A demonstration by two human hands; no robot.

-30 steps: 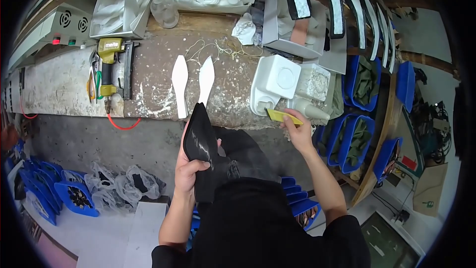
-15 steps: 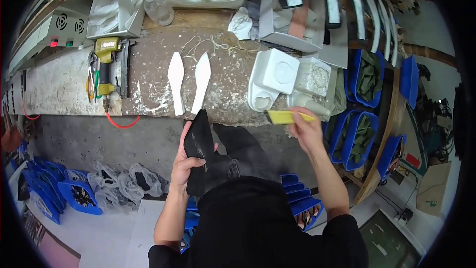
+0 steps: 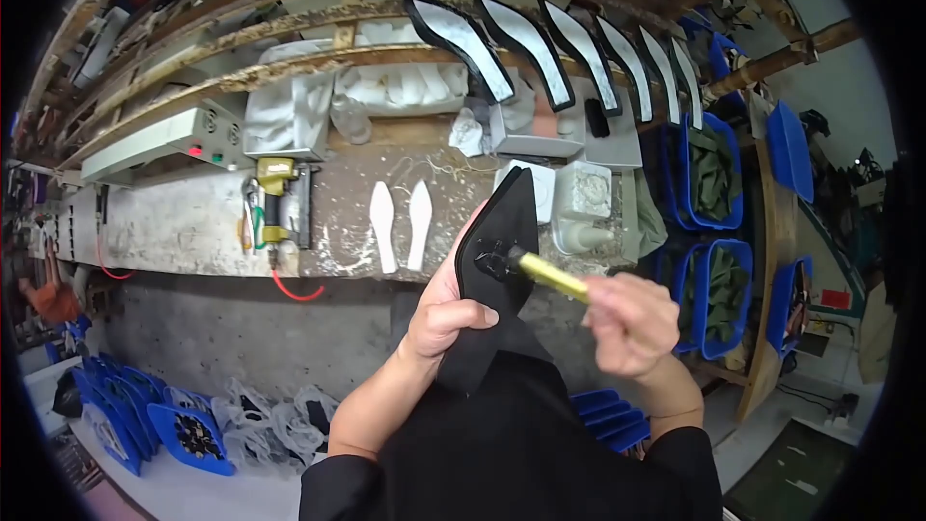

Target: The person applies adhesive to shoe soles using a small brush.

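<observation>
Now raised above the tabletop [image 3: 193,222], the black pointed shoe sole piece [image 3: 497,260] sits clamped in the left hand [image 3: 444,314]; right hand [image 3: 632,323], closed on the yellow-handled brush [image 3: 550,277], has brought its tip from the white glue container [image 3: 537,195] onto the piece.

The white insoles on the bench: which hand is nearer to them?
Left. The left hand holds the black shoe piece just below-right of the insoles; the right hand with the brush is farther right.

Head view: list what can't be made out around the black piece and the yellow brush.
- Brush tip: dark against the black piece; bristles and any glue unreadable.
- Right hand: motion-blurred, grip unclear.
- Black piece's lower end: merges with the dark clothing.
- Left hand: its fingers lie behind the piece.
- White tubs: contents too small to tell.
</observation>
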